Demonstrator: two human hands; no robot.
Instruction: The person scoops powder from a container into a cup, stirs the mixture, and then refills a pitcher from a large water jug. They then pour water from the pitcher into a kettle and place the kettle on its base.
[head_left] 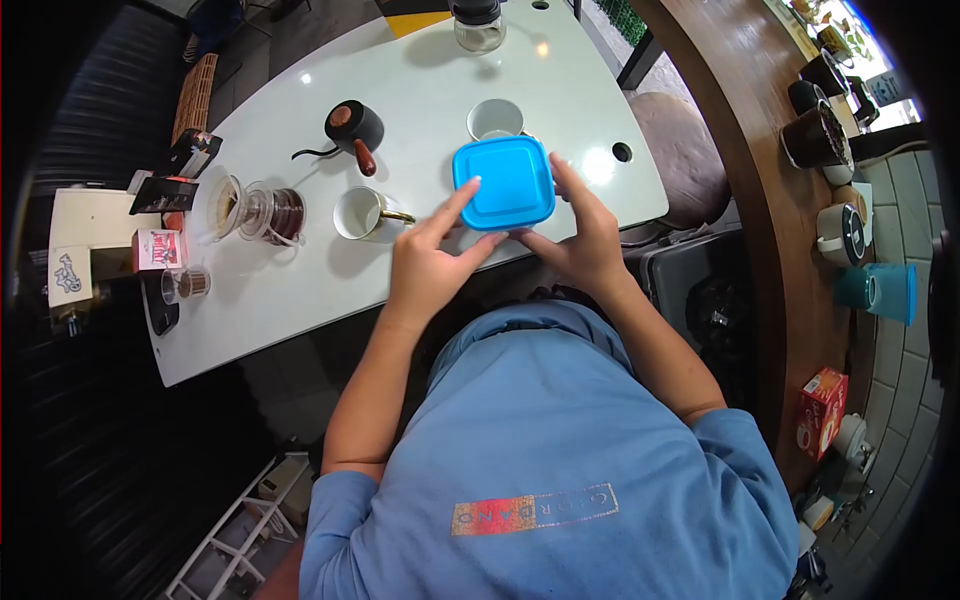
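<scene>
Item: one square blue plastic container [503, 183], lid side up at the near edge of the white table [420, 105], was gripped between the left hand [425, 262] and right hand [588, 237], fingers along opposite sides and thumbs at the near edge, seemingly to keep it steady and level. Beside the left hand stood a white mug with a gold handle [357, 213], with a glass coffee server [288, 212] farther left. Beyond were a black gooseneck kettle [355, 127], its wooden handle turned nearward, presumably for easy reach; a second white mug [495, 117], partly hidden behind the container; and, farthest, a dark-lidded glass jar [480, 37].
</scene>
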